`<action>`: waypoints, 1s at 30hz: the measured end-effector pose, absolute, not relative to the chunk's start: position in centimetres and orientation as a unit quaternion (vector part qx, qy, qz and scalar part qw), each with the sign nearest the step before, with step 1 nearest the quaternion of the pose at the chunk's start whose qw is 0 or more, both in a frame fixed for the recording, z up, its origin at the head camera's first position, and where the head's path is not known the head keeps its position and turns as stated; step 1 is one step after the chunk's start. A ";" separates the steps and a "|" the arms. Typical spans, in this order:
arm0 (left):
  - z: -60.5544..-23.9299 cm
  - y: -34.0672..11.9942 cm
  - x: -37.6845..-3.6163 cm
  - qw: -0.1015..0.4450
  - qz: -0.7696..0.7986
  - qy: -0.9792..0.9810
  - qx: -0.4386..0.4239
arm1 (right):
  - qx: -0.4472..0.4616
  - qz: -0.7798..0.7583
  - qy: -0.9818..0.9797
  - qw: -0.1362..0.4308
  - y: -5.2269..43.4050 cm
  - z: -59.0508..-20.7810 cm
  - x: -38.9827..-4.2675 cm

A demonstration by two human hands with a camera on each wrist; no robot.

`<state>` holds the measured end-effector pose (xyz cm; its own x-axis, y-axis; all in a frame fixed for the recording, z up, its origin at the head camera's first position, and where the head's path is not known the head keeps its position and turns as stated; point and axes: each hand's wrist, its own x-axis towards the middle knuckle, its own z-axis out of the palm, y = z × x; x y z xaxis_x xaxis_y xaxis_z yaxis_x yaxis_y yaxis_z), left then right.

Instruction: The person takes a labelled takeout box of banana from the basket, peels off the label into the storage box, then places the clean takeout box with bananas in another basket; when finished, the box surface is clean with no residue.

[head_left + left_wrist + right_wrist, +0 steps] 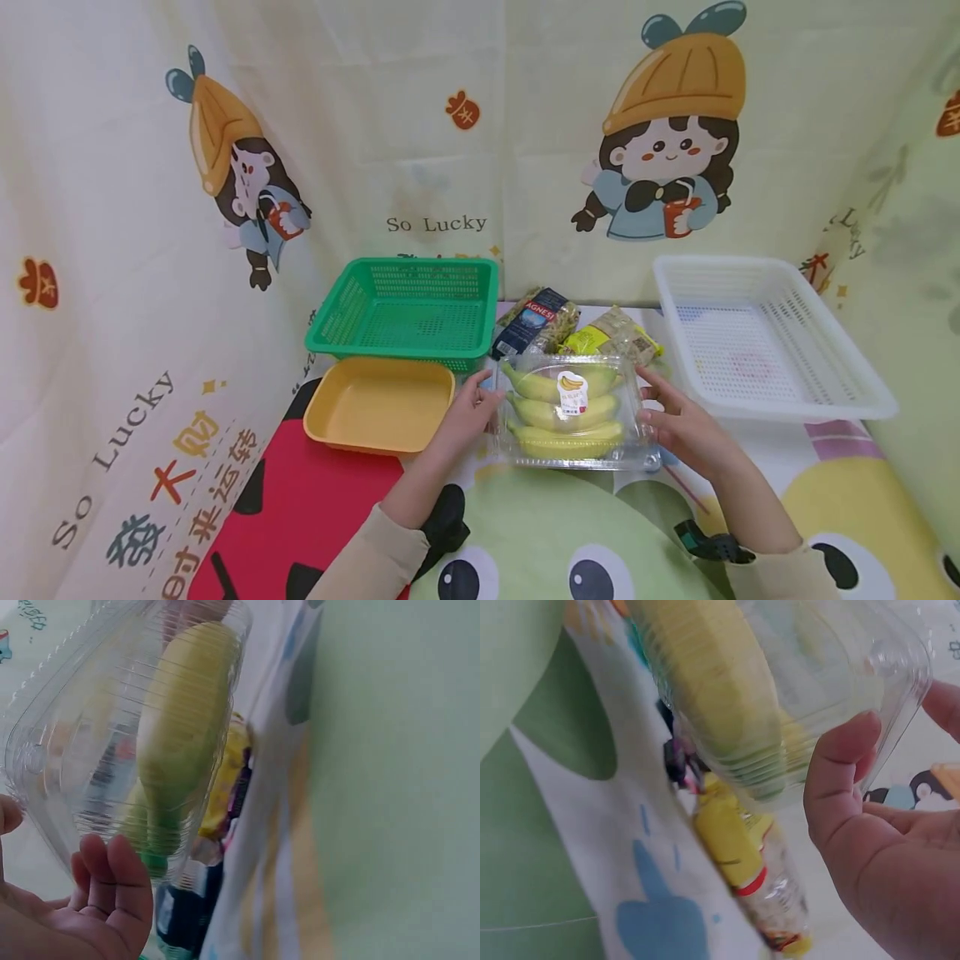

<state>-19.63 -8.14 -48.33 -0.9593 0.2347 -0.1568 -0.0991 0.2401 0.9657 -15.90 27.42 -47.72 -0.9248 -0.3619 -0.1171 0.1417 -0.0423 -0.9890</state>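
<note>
A clear plastic clamshell box (pixel 572 448) with three yellow-green bananas (pixel 558 412) and a white banana sticker sits low over the table in front of me. My left hand (pixel 486 398) grips its left side, and my right hand (pixel 649 402) grips its right side. In the left wrist view my fingers (pixel 112 877) curl under the ribbed box (pixel 67 750), with a banana (pixel 184 727) inside. The right wrist view shows my thumb (pixel 840 765) pressed on the box wall (pixel 810 682).
A green basket (pixel 408 333) stands at the back left, with a yellow tray (pixel 378 406) in front of it. A white basket (pixel 757 275) stands at the right. Behind the box lie a dark pasta pack (pixel 534 321) and a yellow pack (pixel 611 333). Cloth walls enclose the table.
</note>
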 end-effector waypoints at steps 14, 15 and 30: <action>-50.9 -8.1 -19.6 0.116 0.629 0.769 0.019 | -0.127 -0.749 0.619 0.200 27.5 -50.9 -16.5; -51.0 -8.2 -19.5 0.112 0.629 0.769 0.021 | -0.134 -0.750 0.615 0.202 27.5 -50.9 -16.4; -53.1 -8.2 -20.0 0.100 0.646 0.756 0.034 | -0.144 -0.758 0.596 0.224 27.2 -51.9 -16.7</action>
<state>-19.98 -8.25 -53.11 -0.9778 0.1809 -0.1061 -0.0766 0.1630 0.9836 -16.68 27.17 -51.88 -0.8587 -0.5102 -0.0485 0.1679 -0.1907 -0.9672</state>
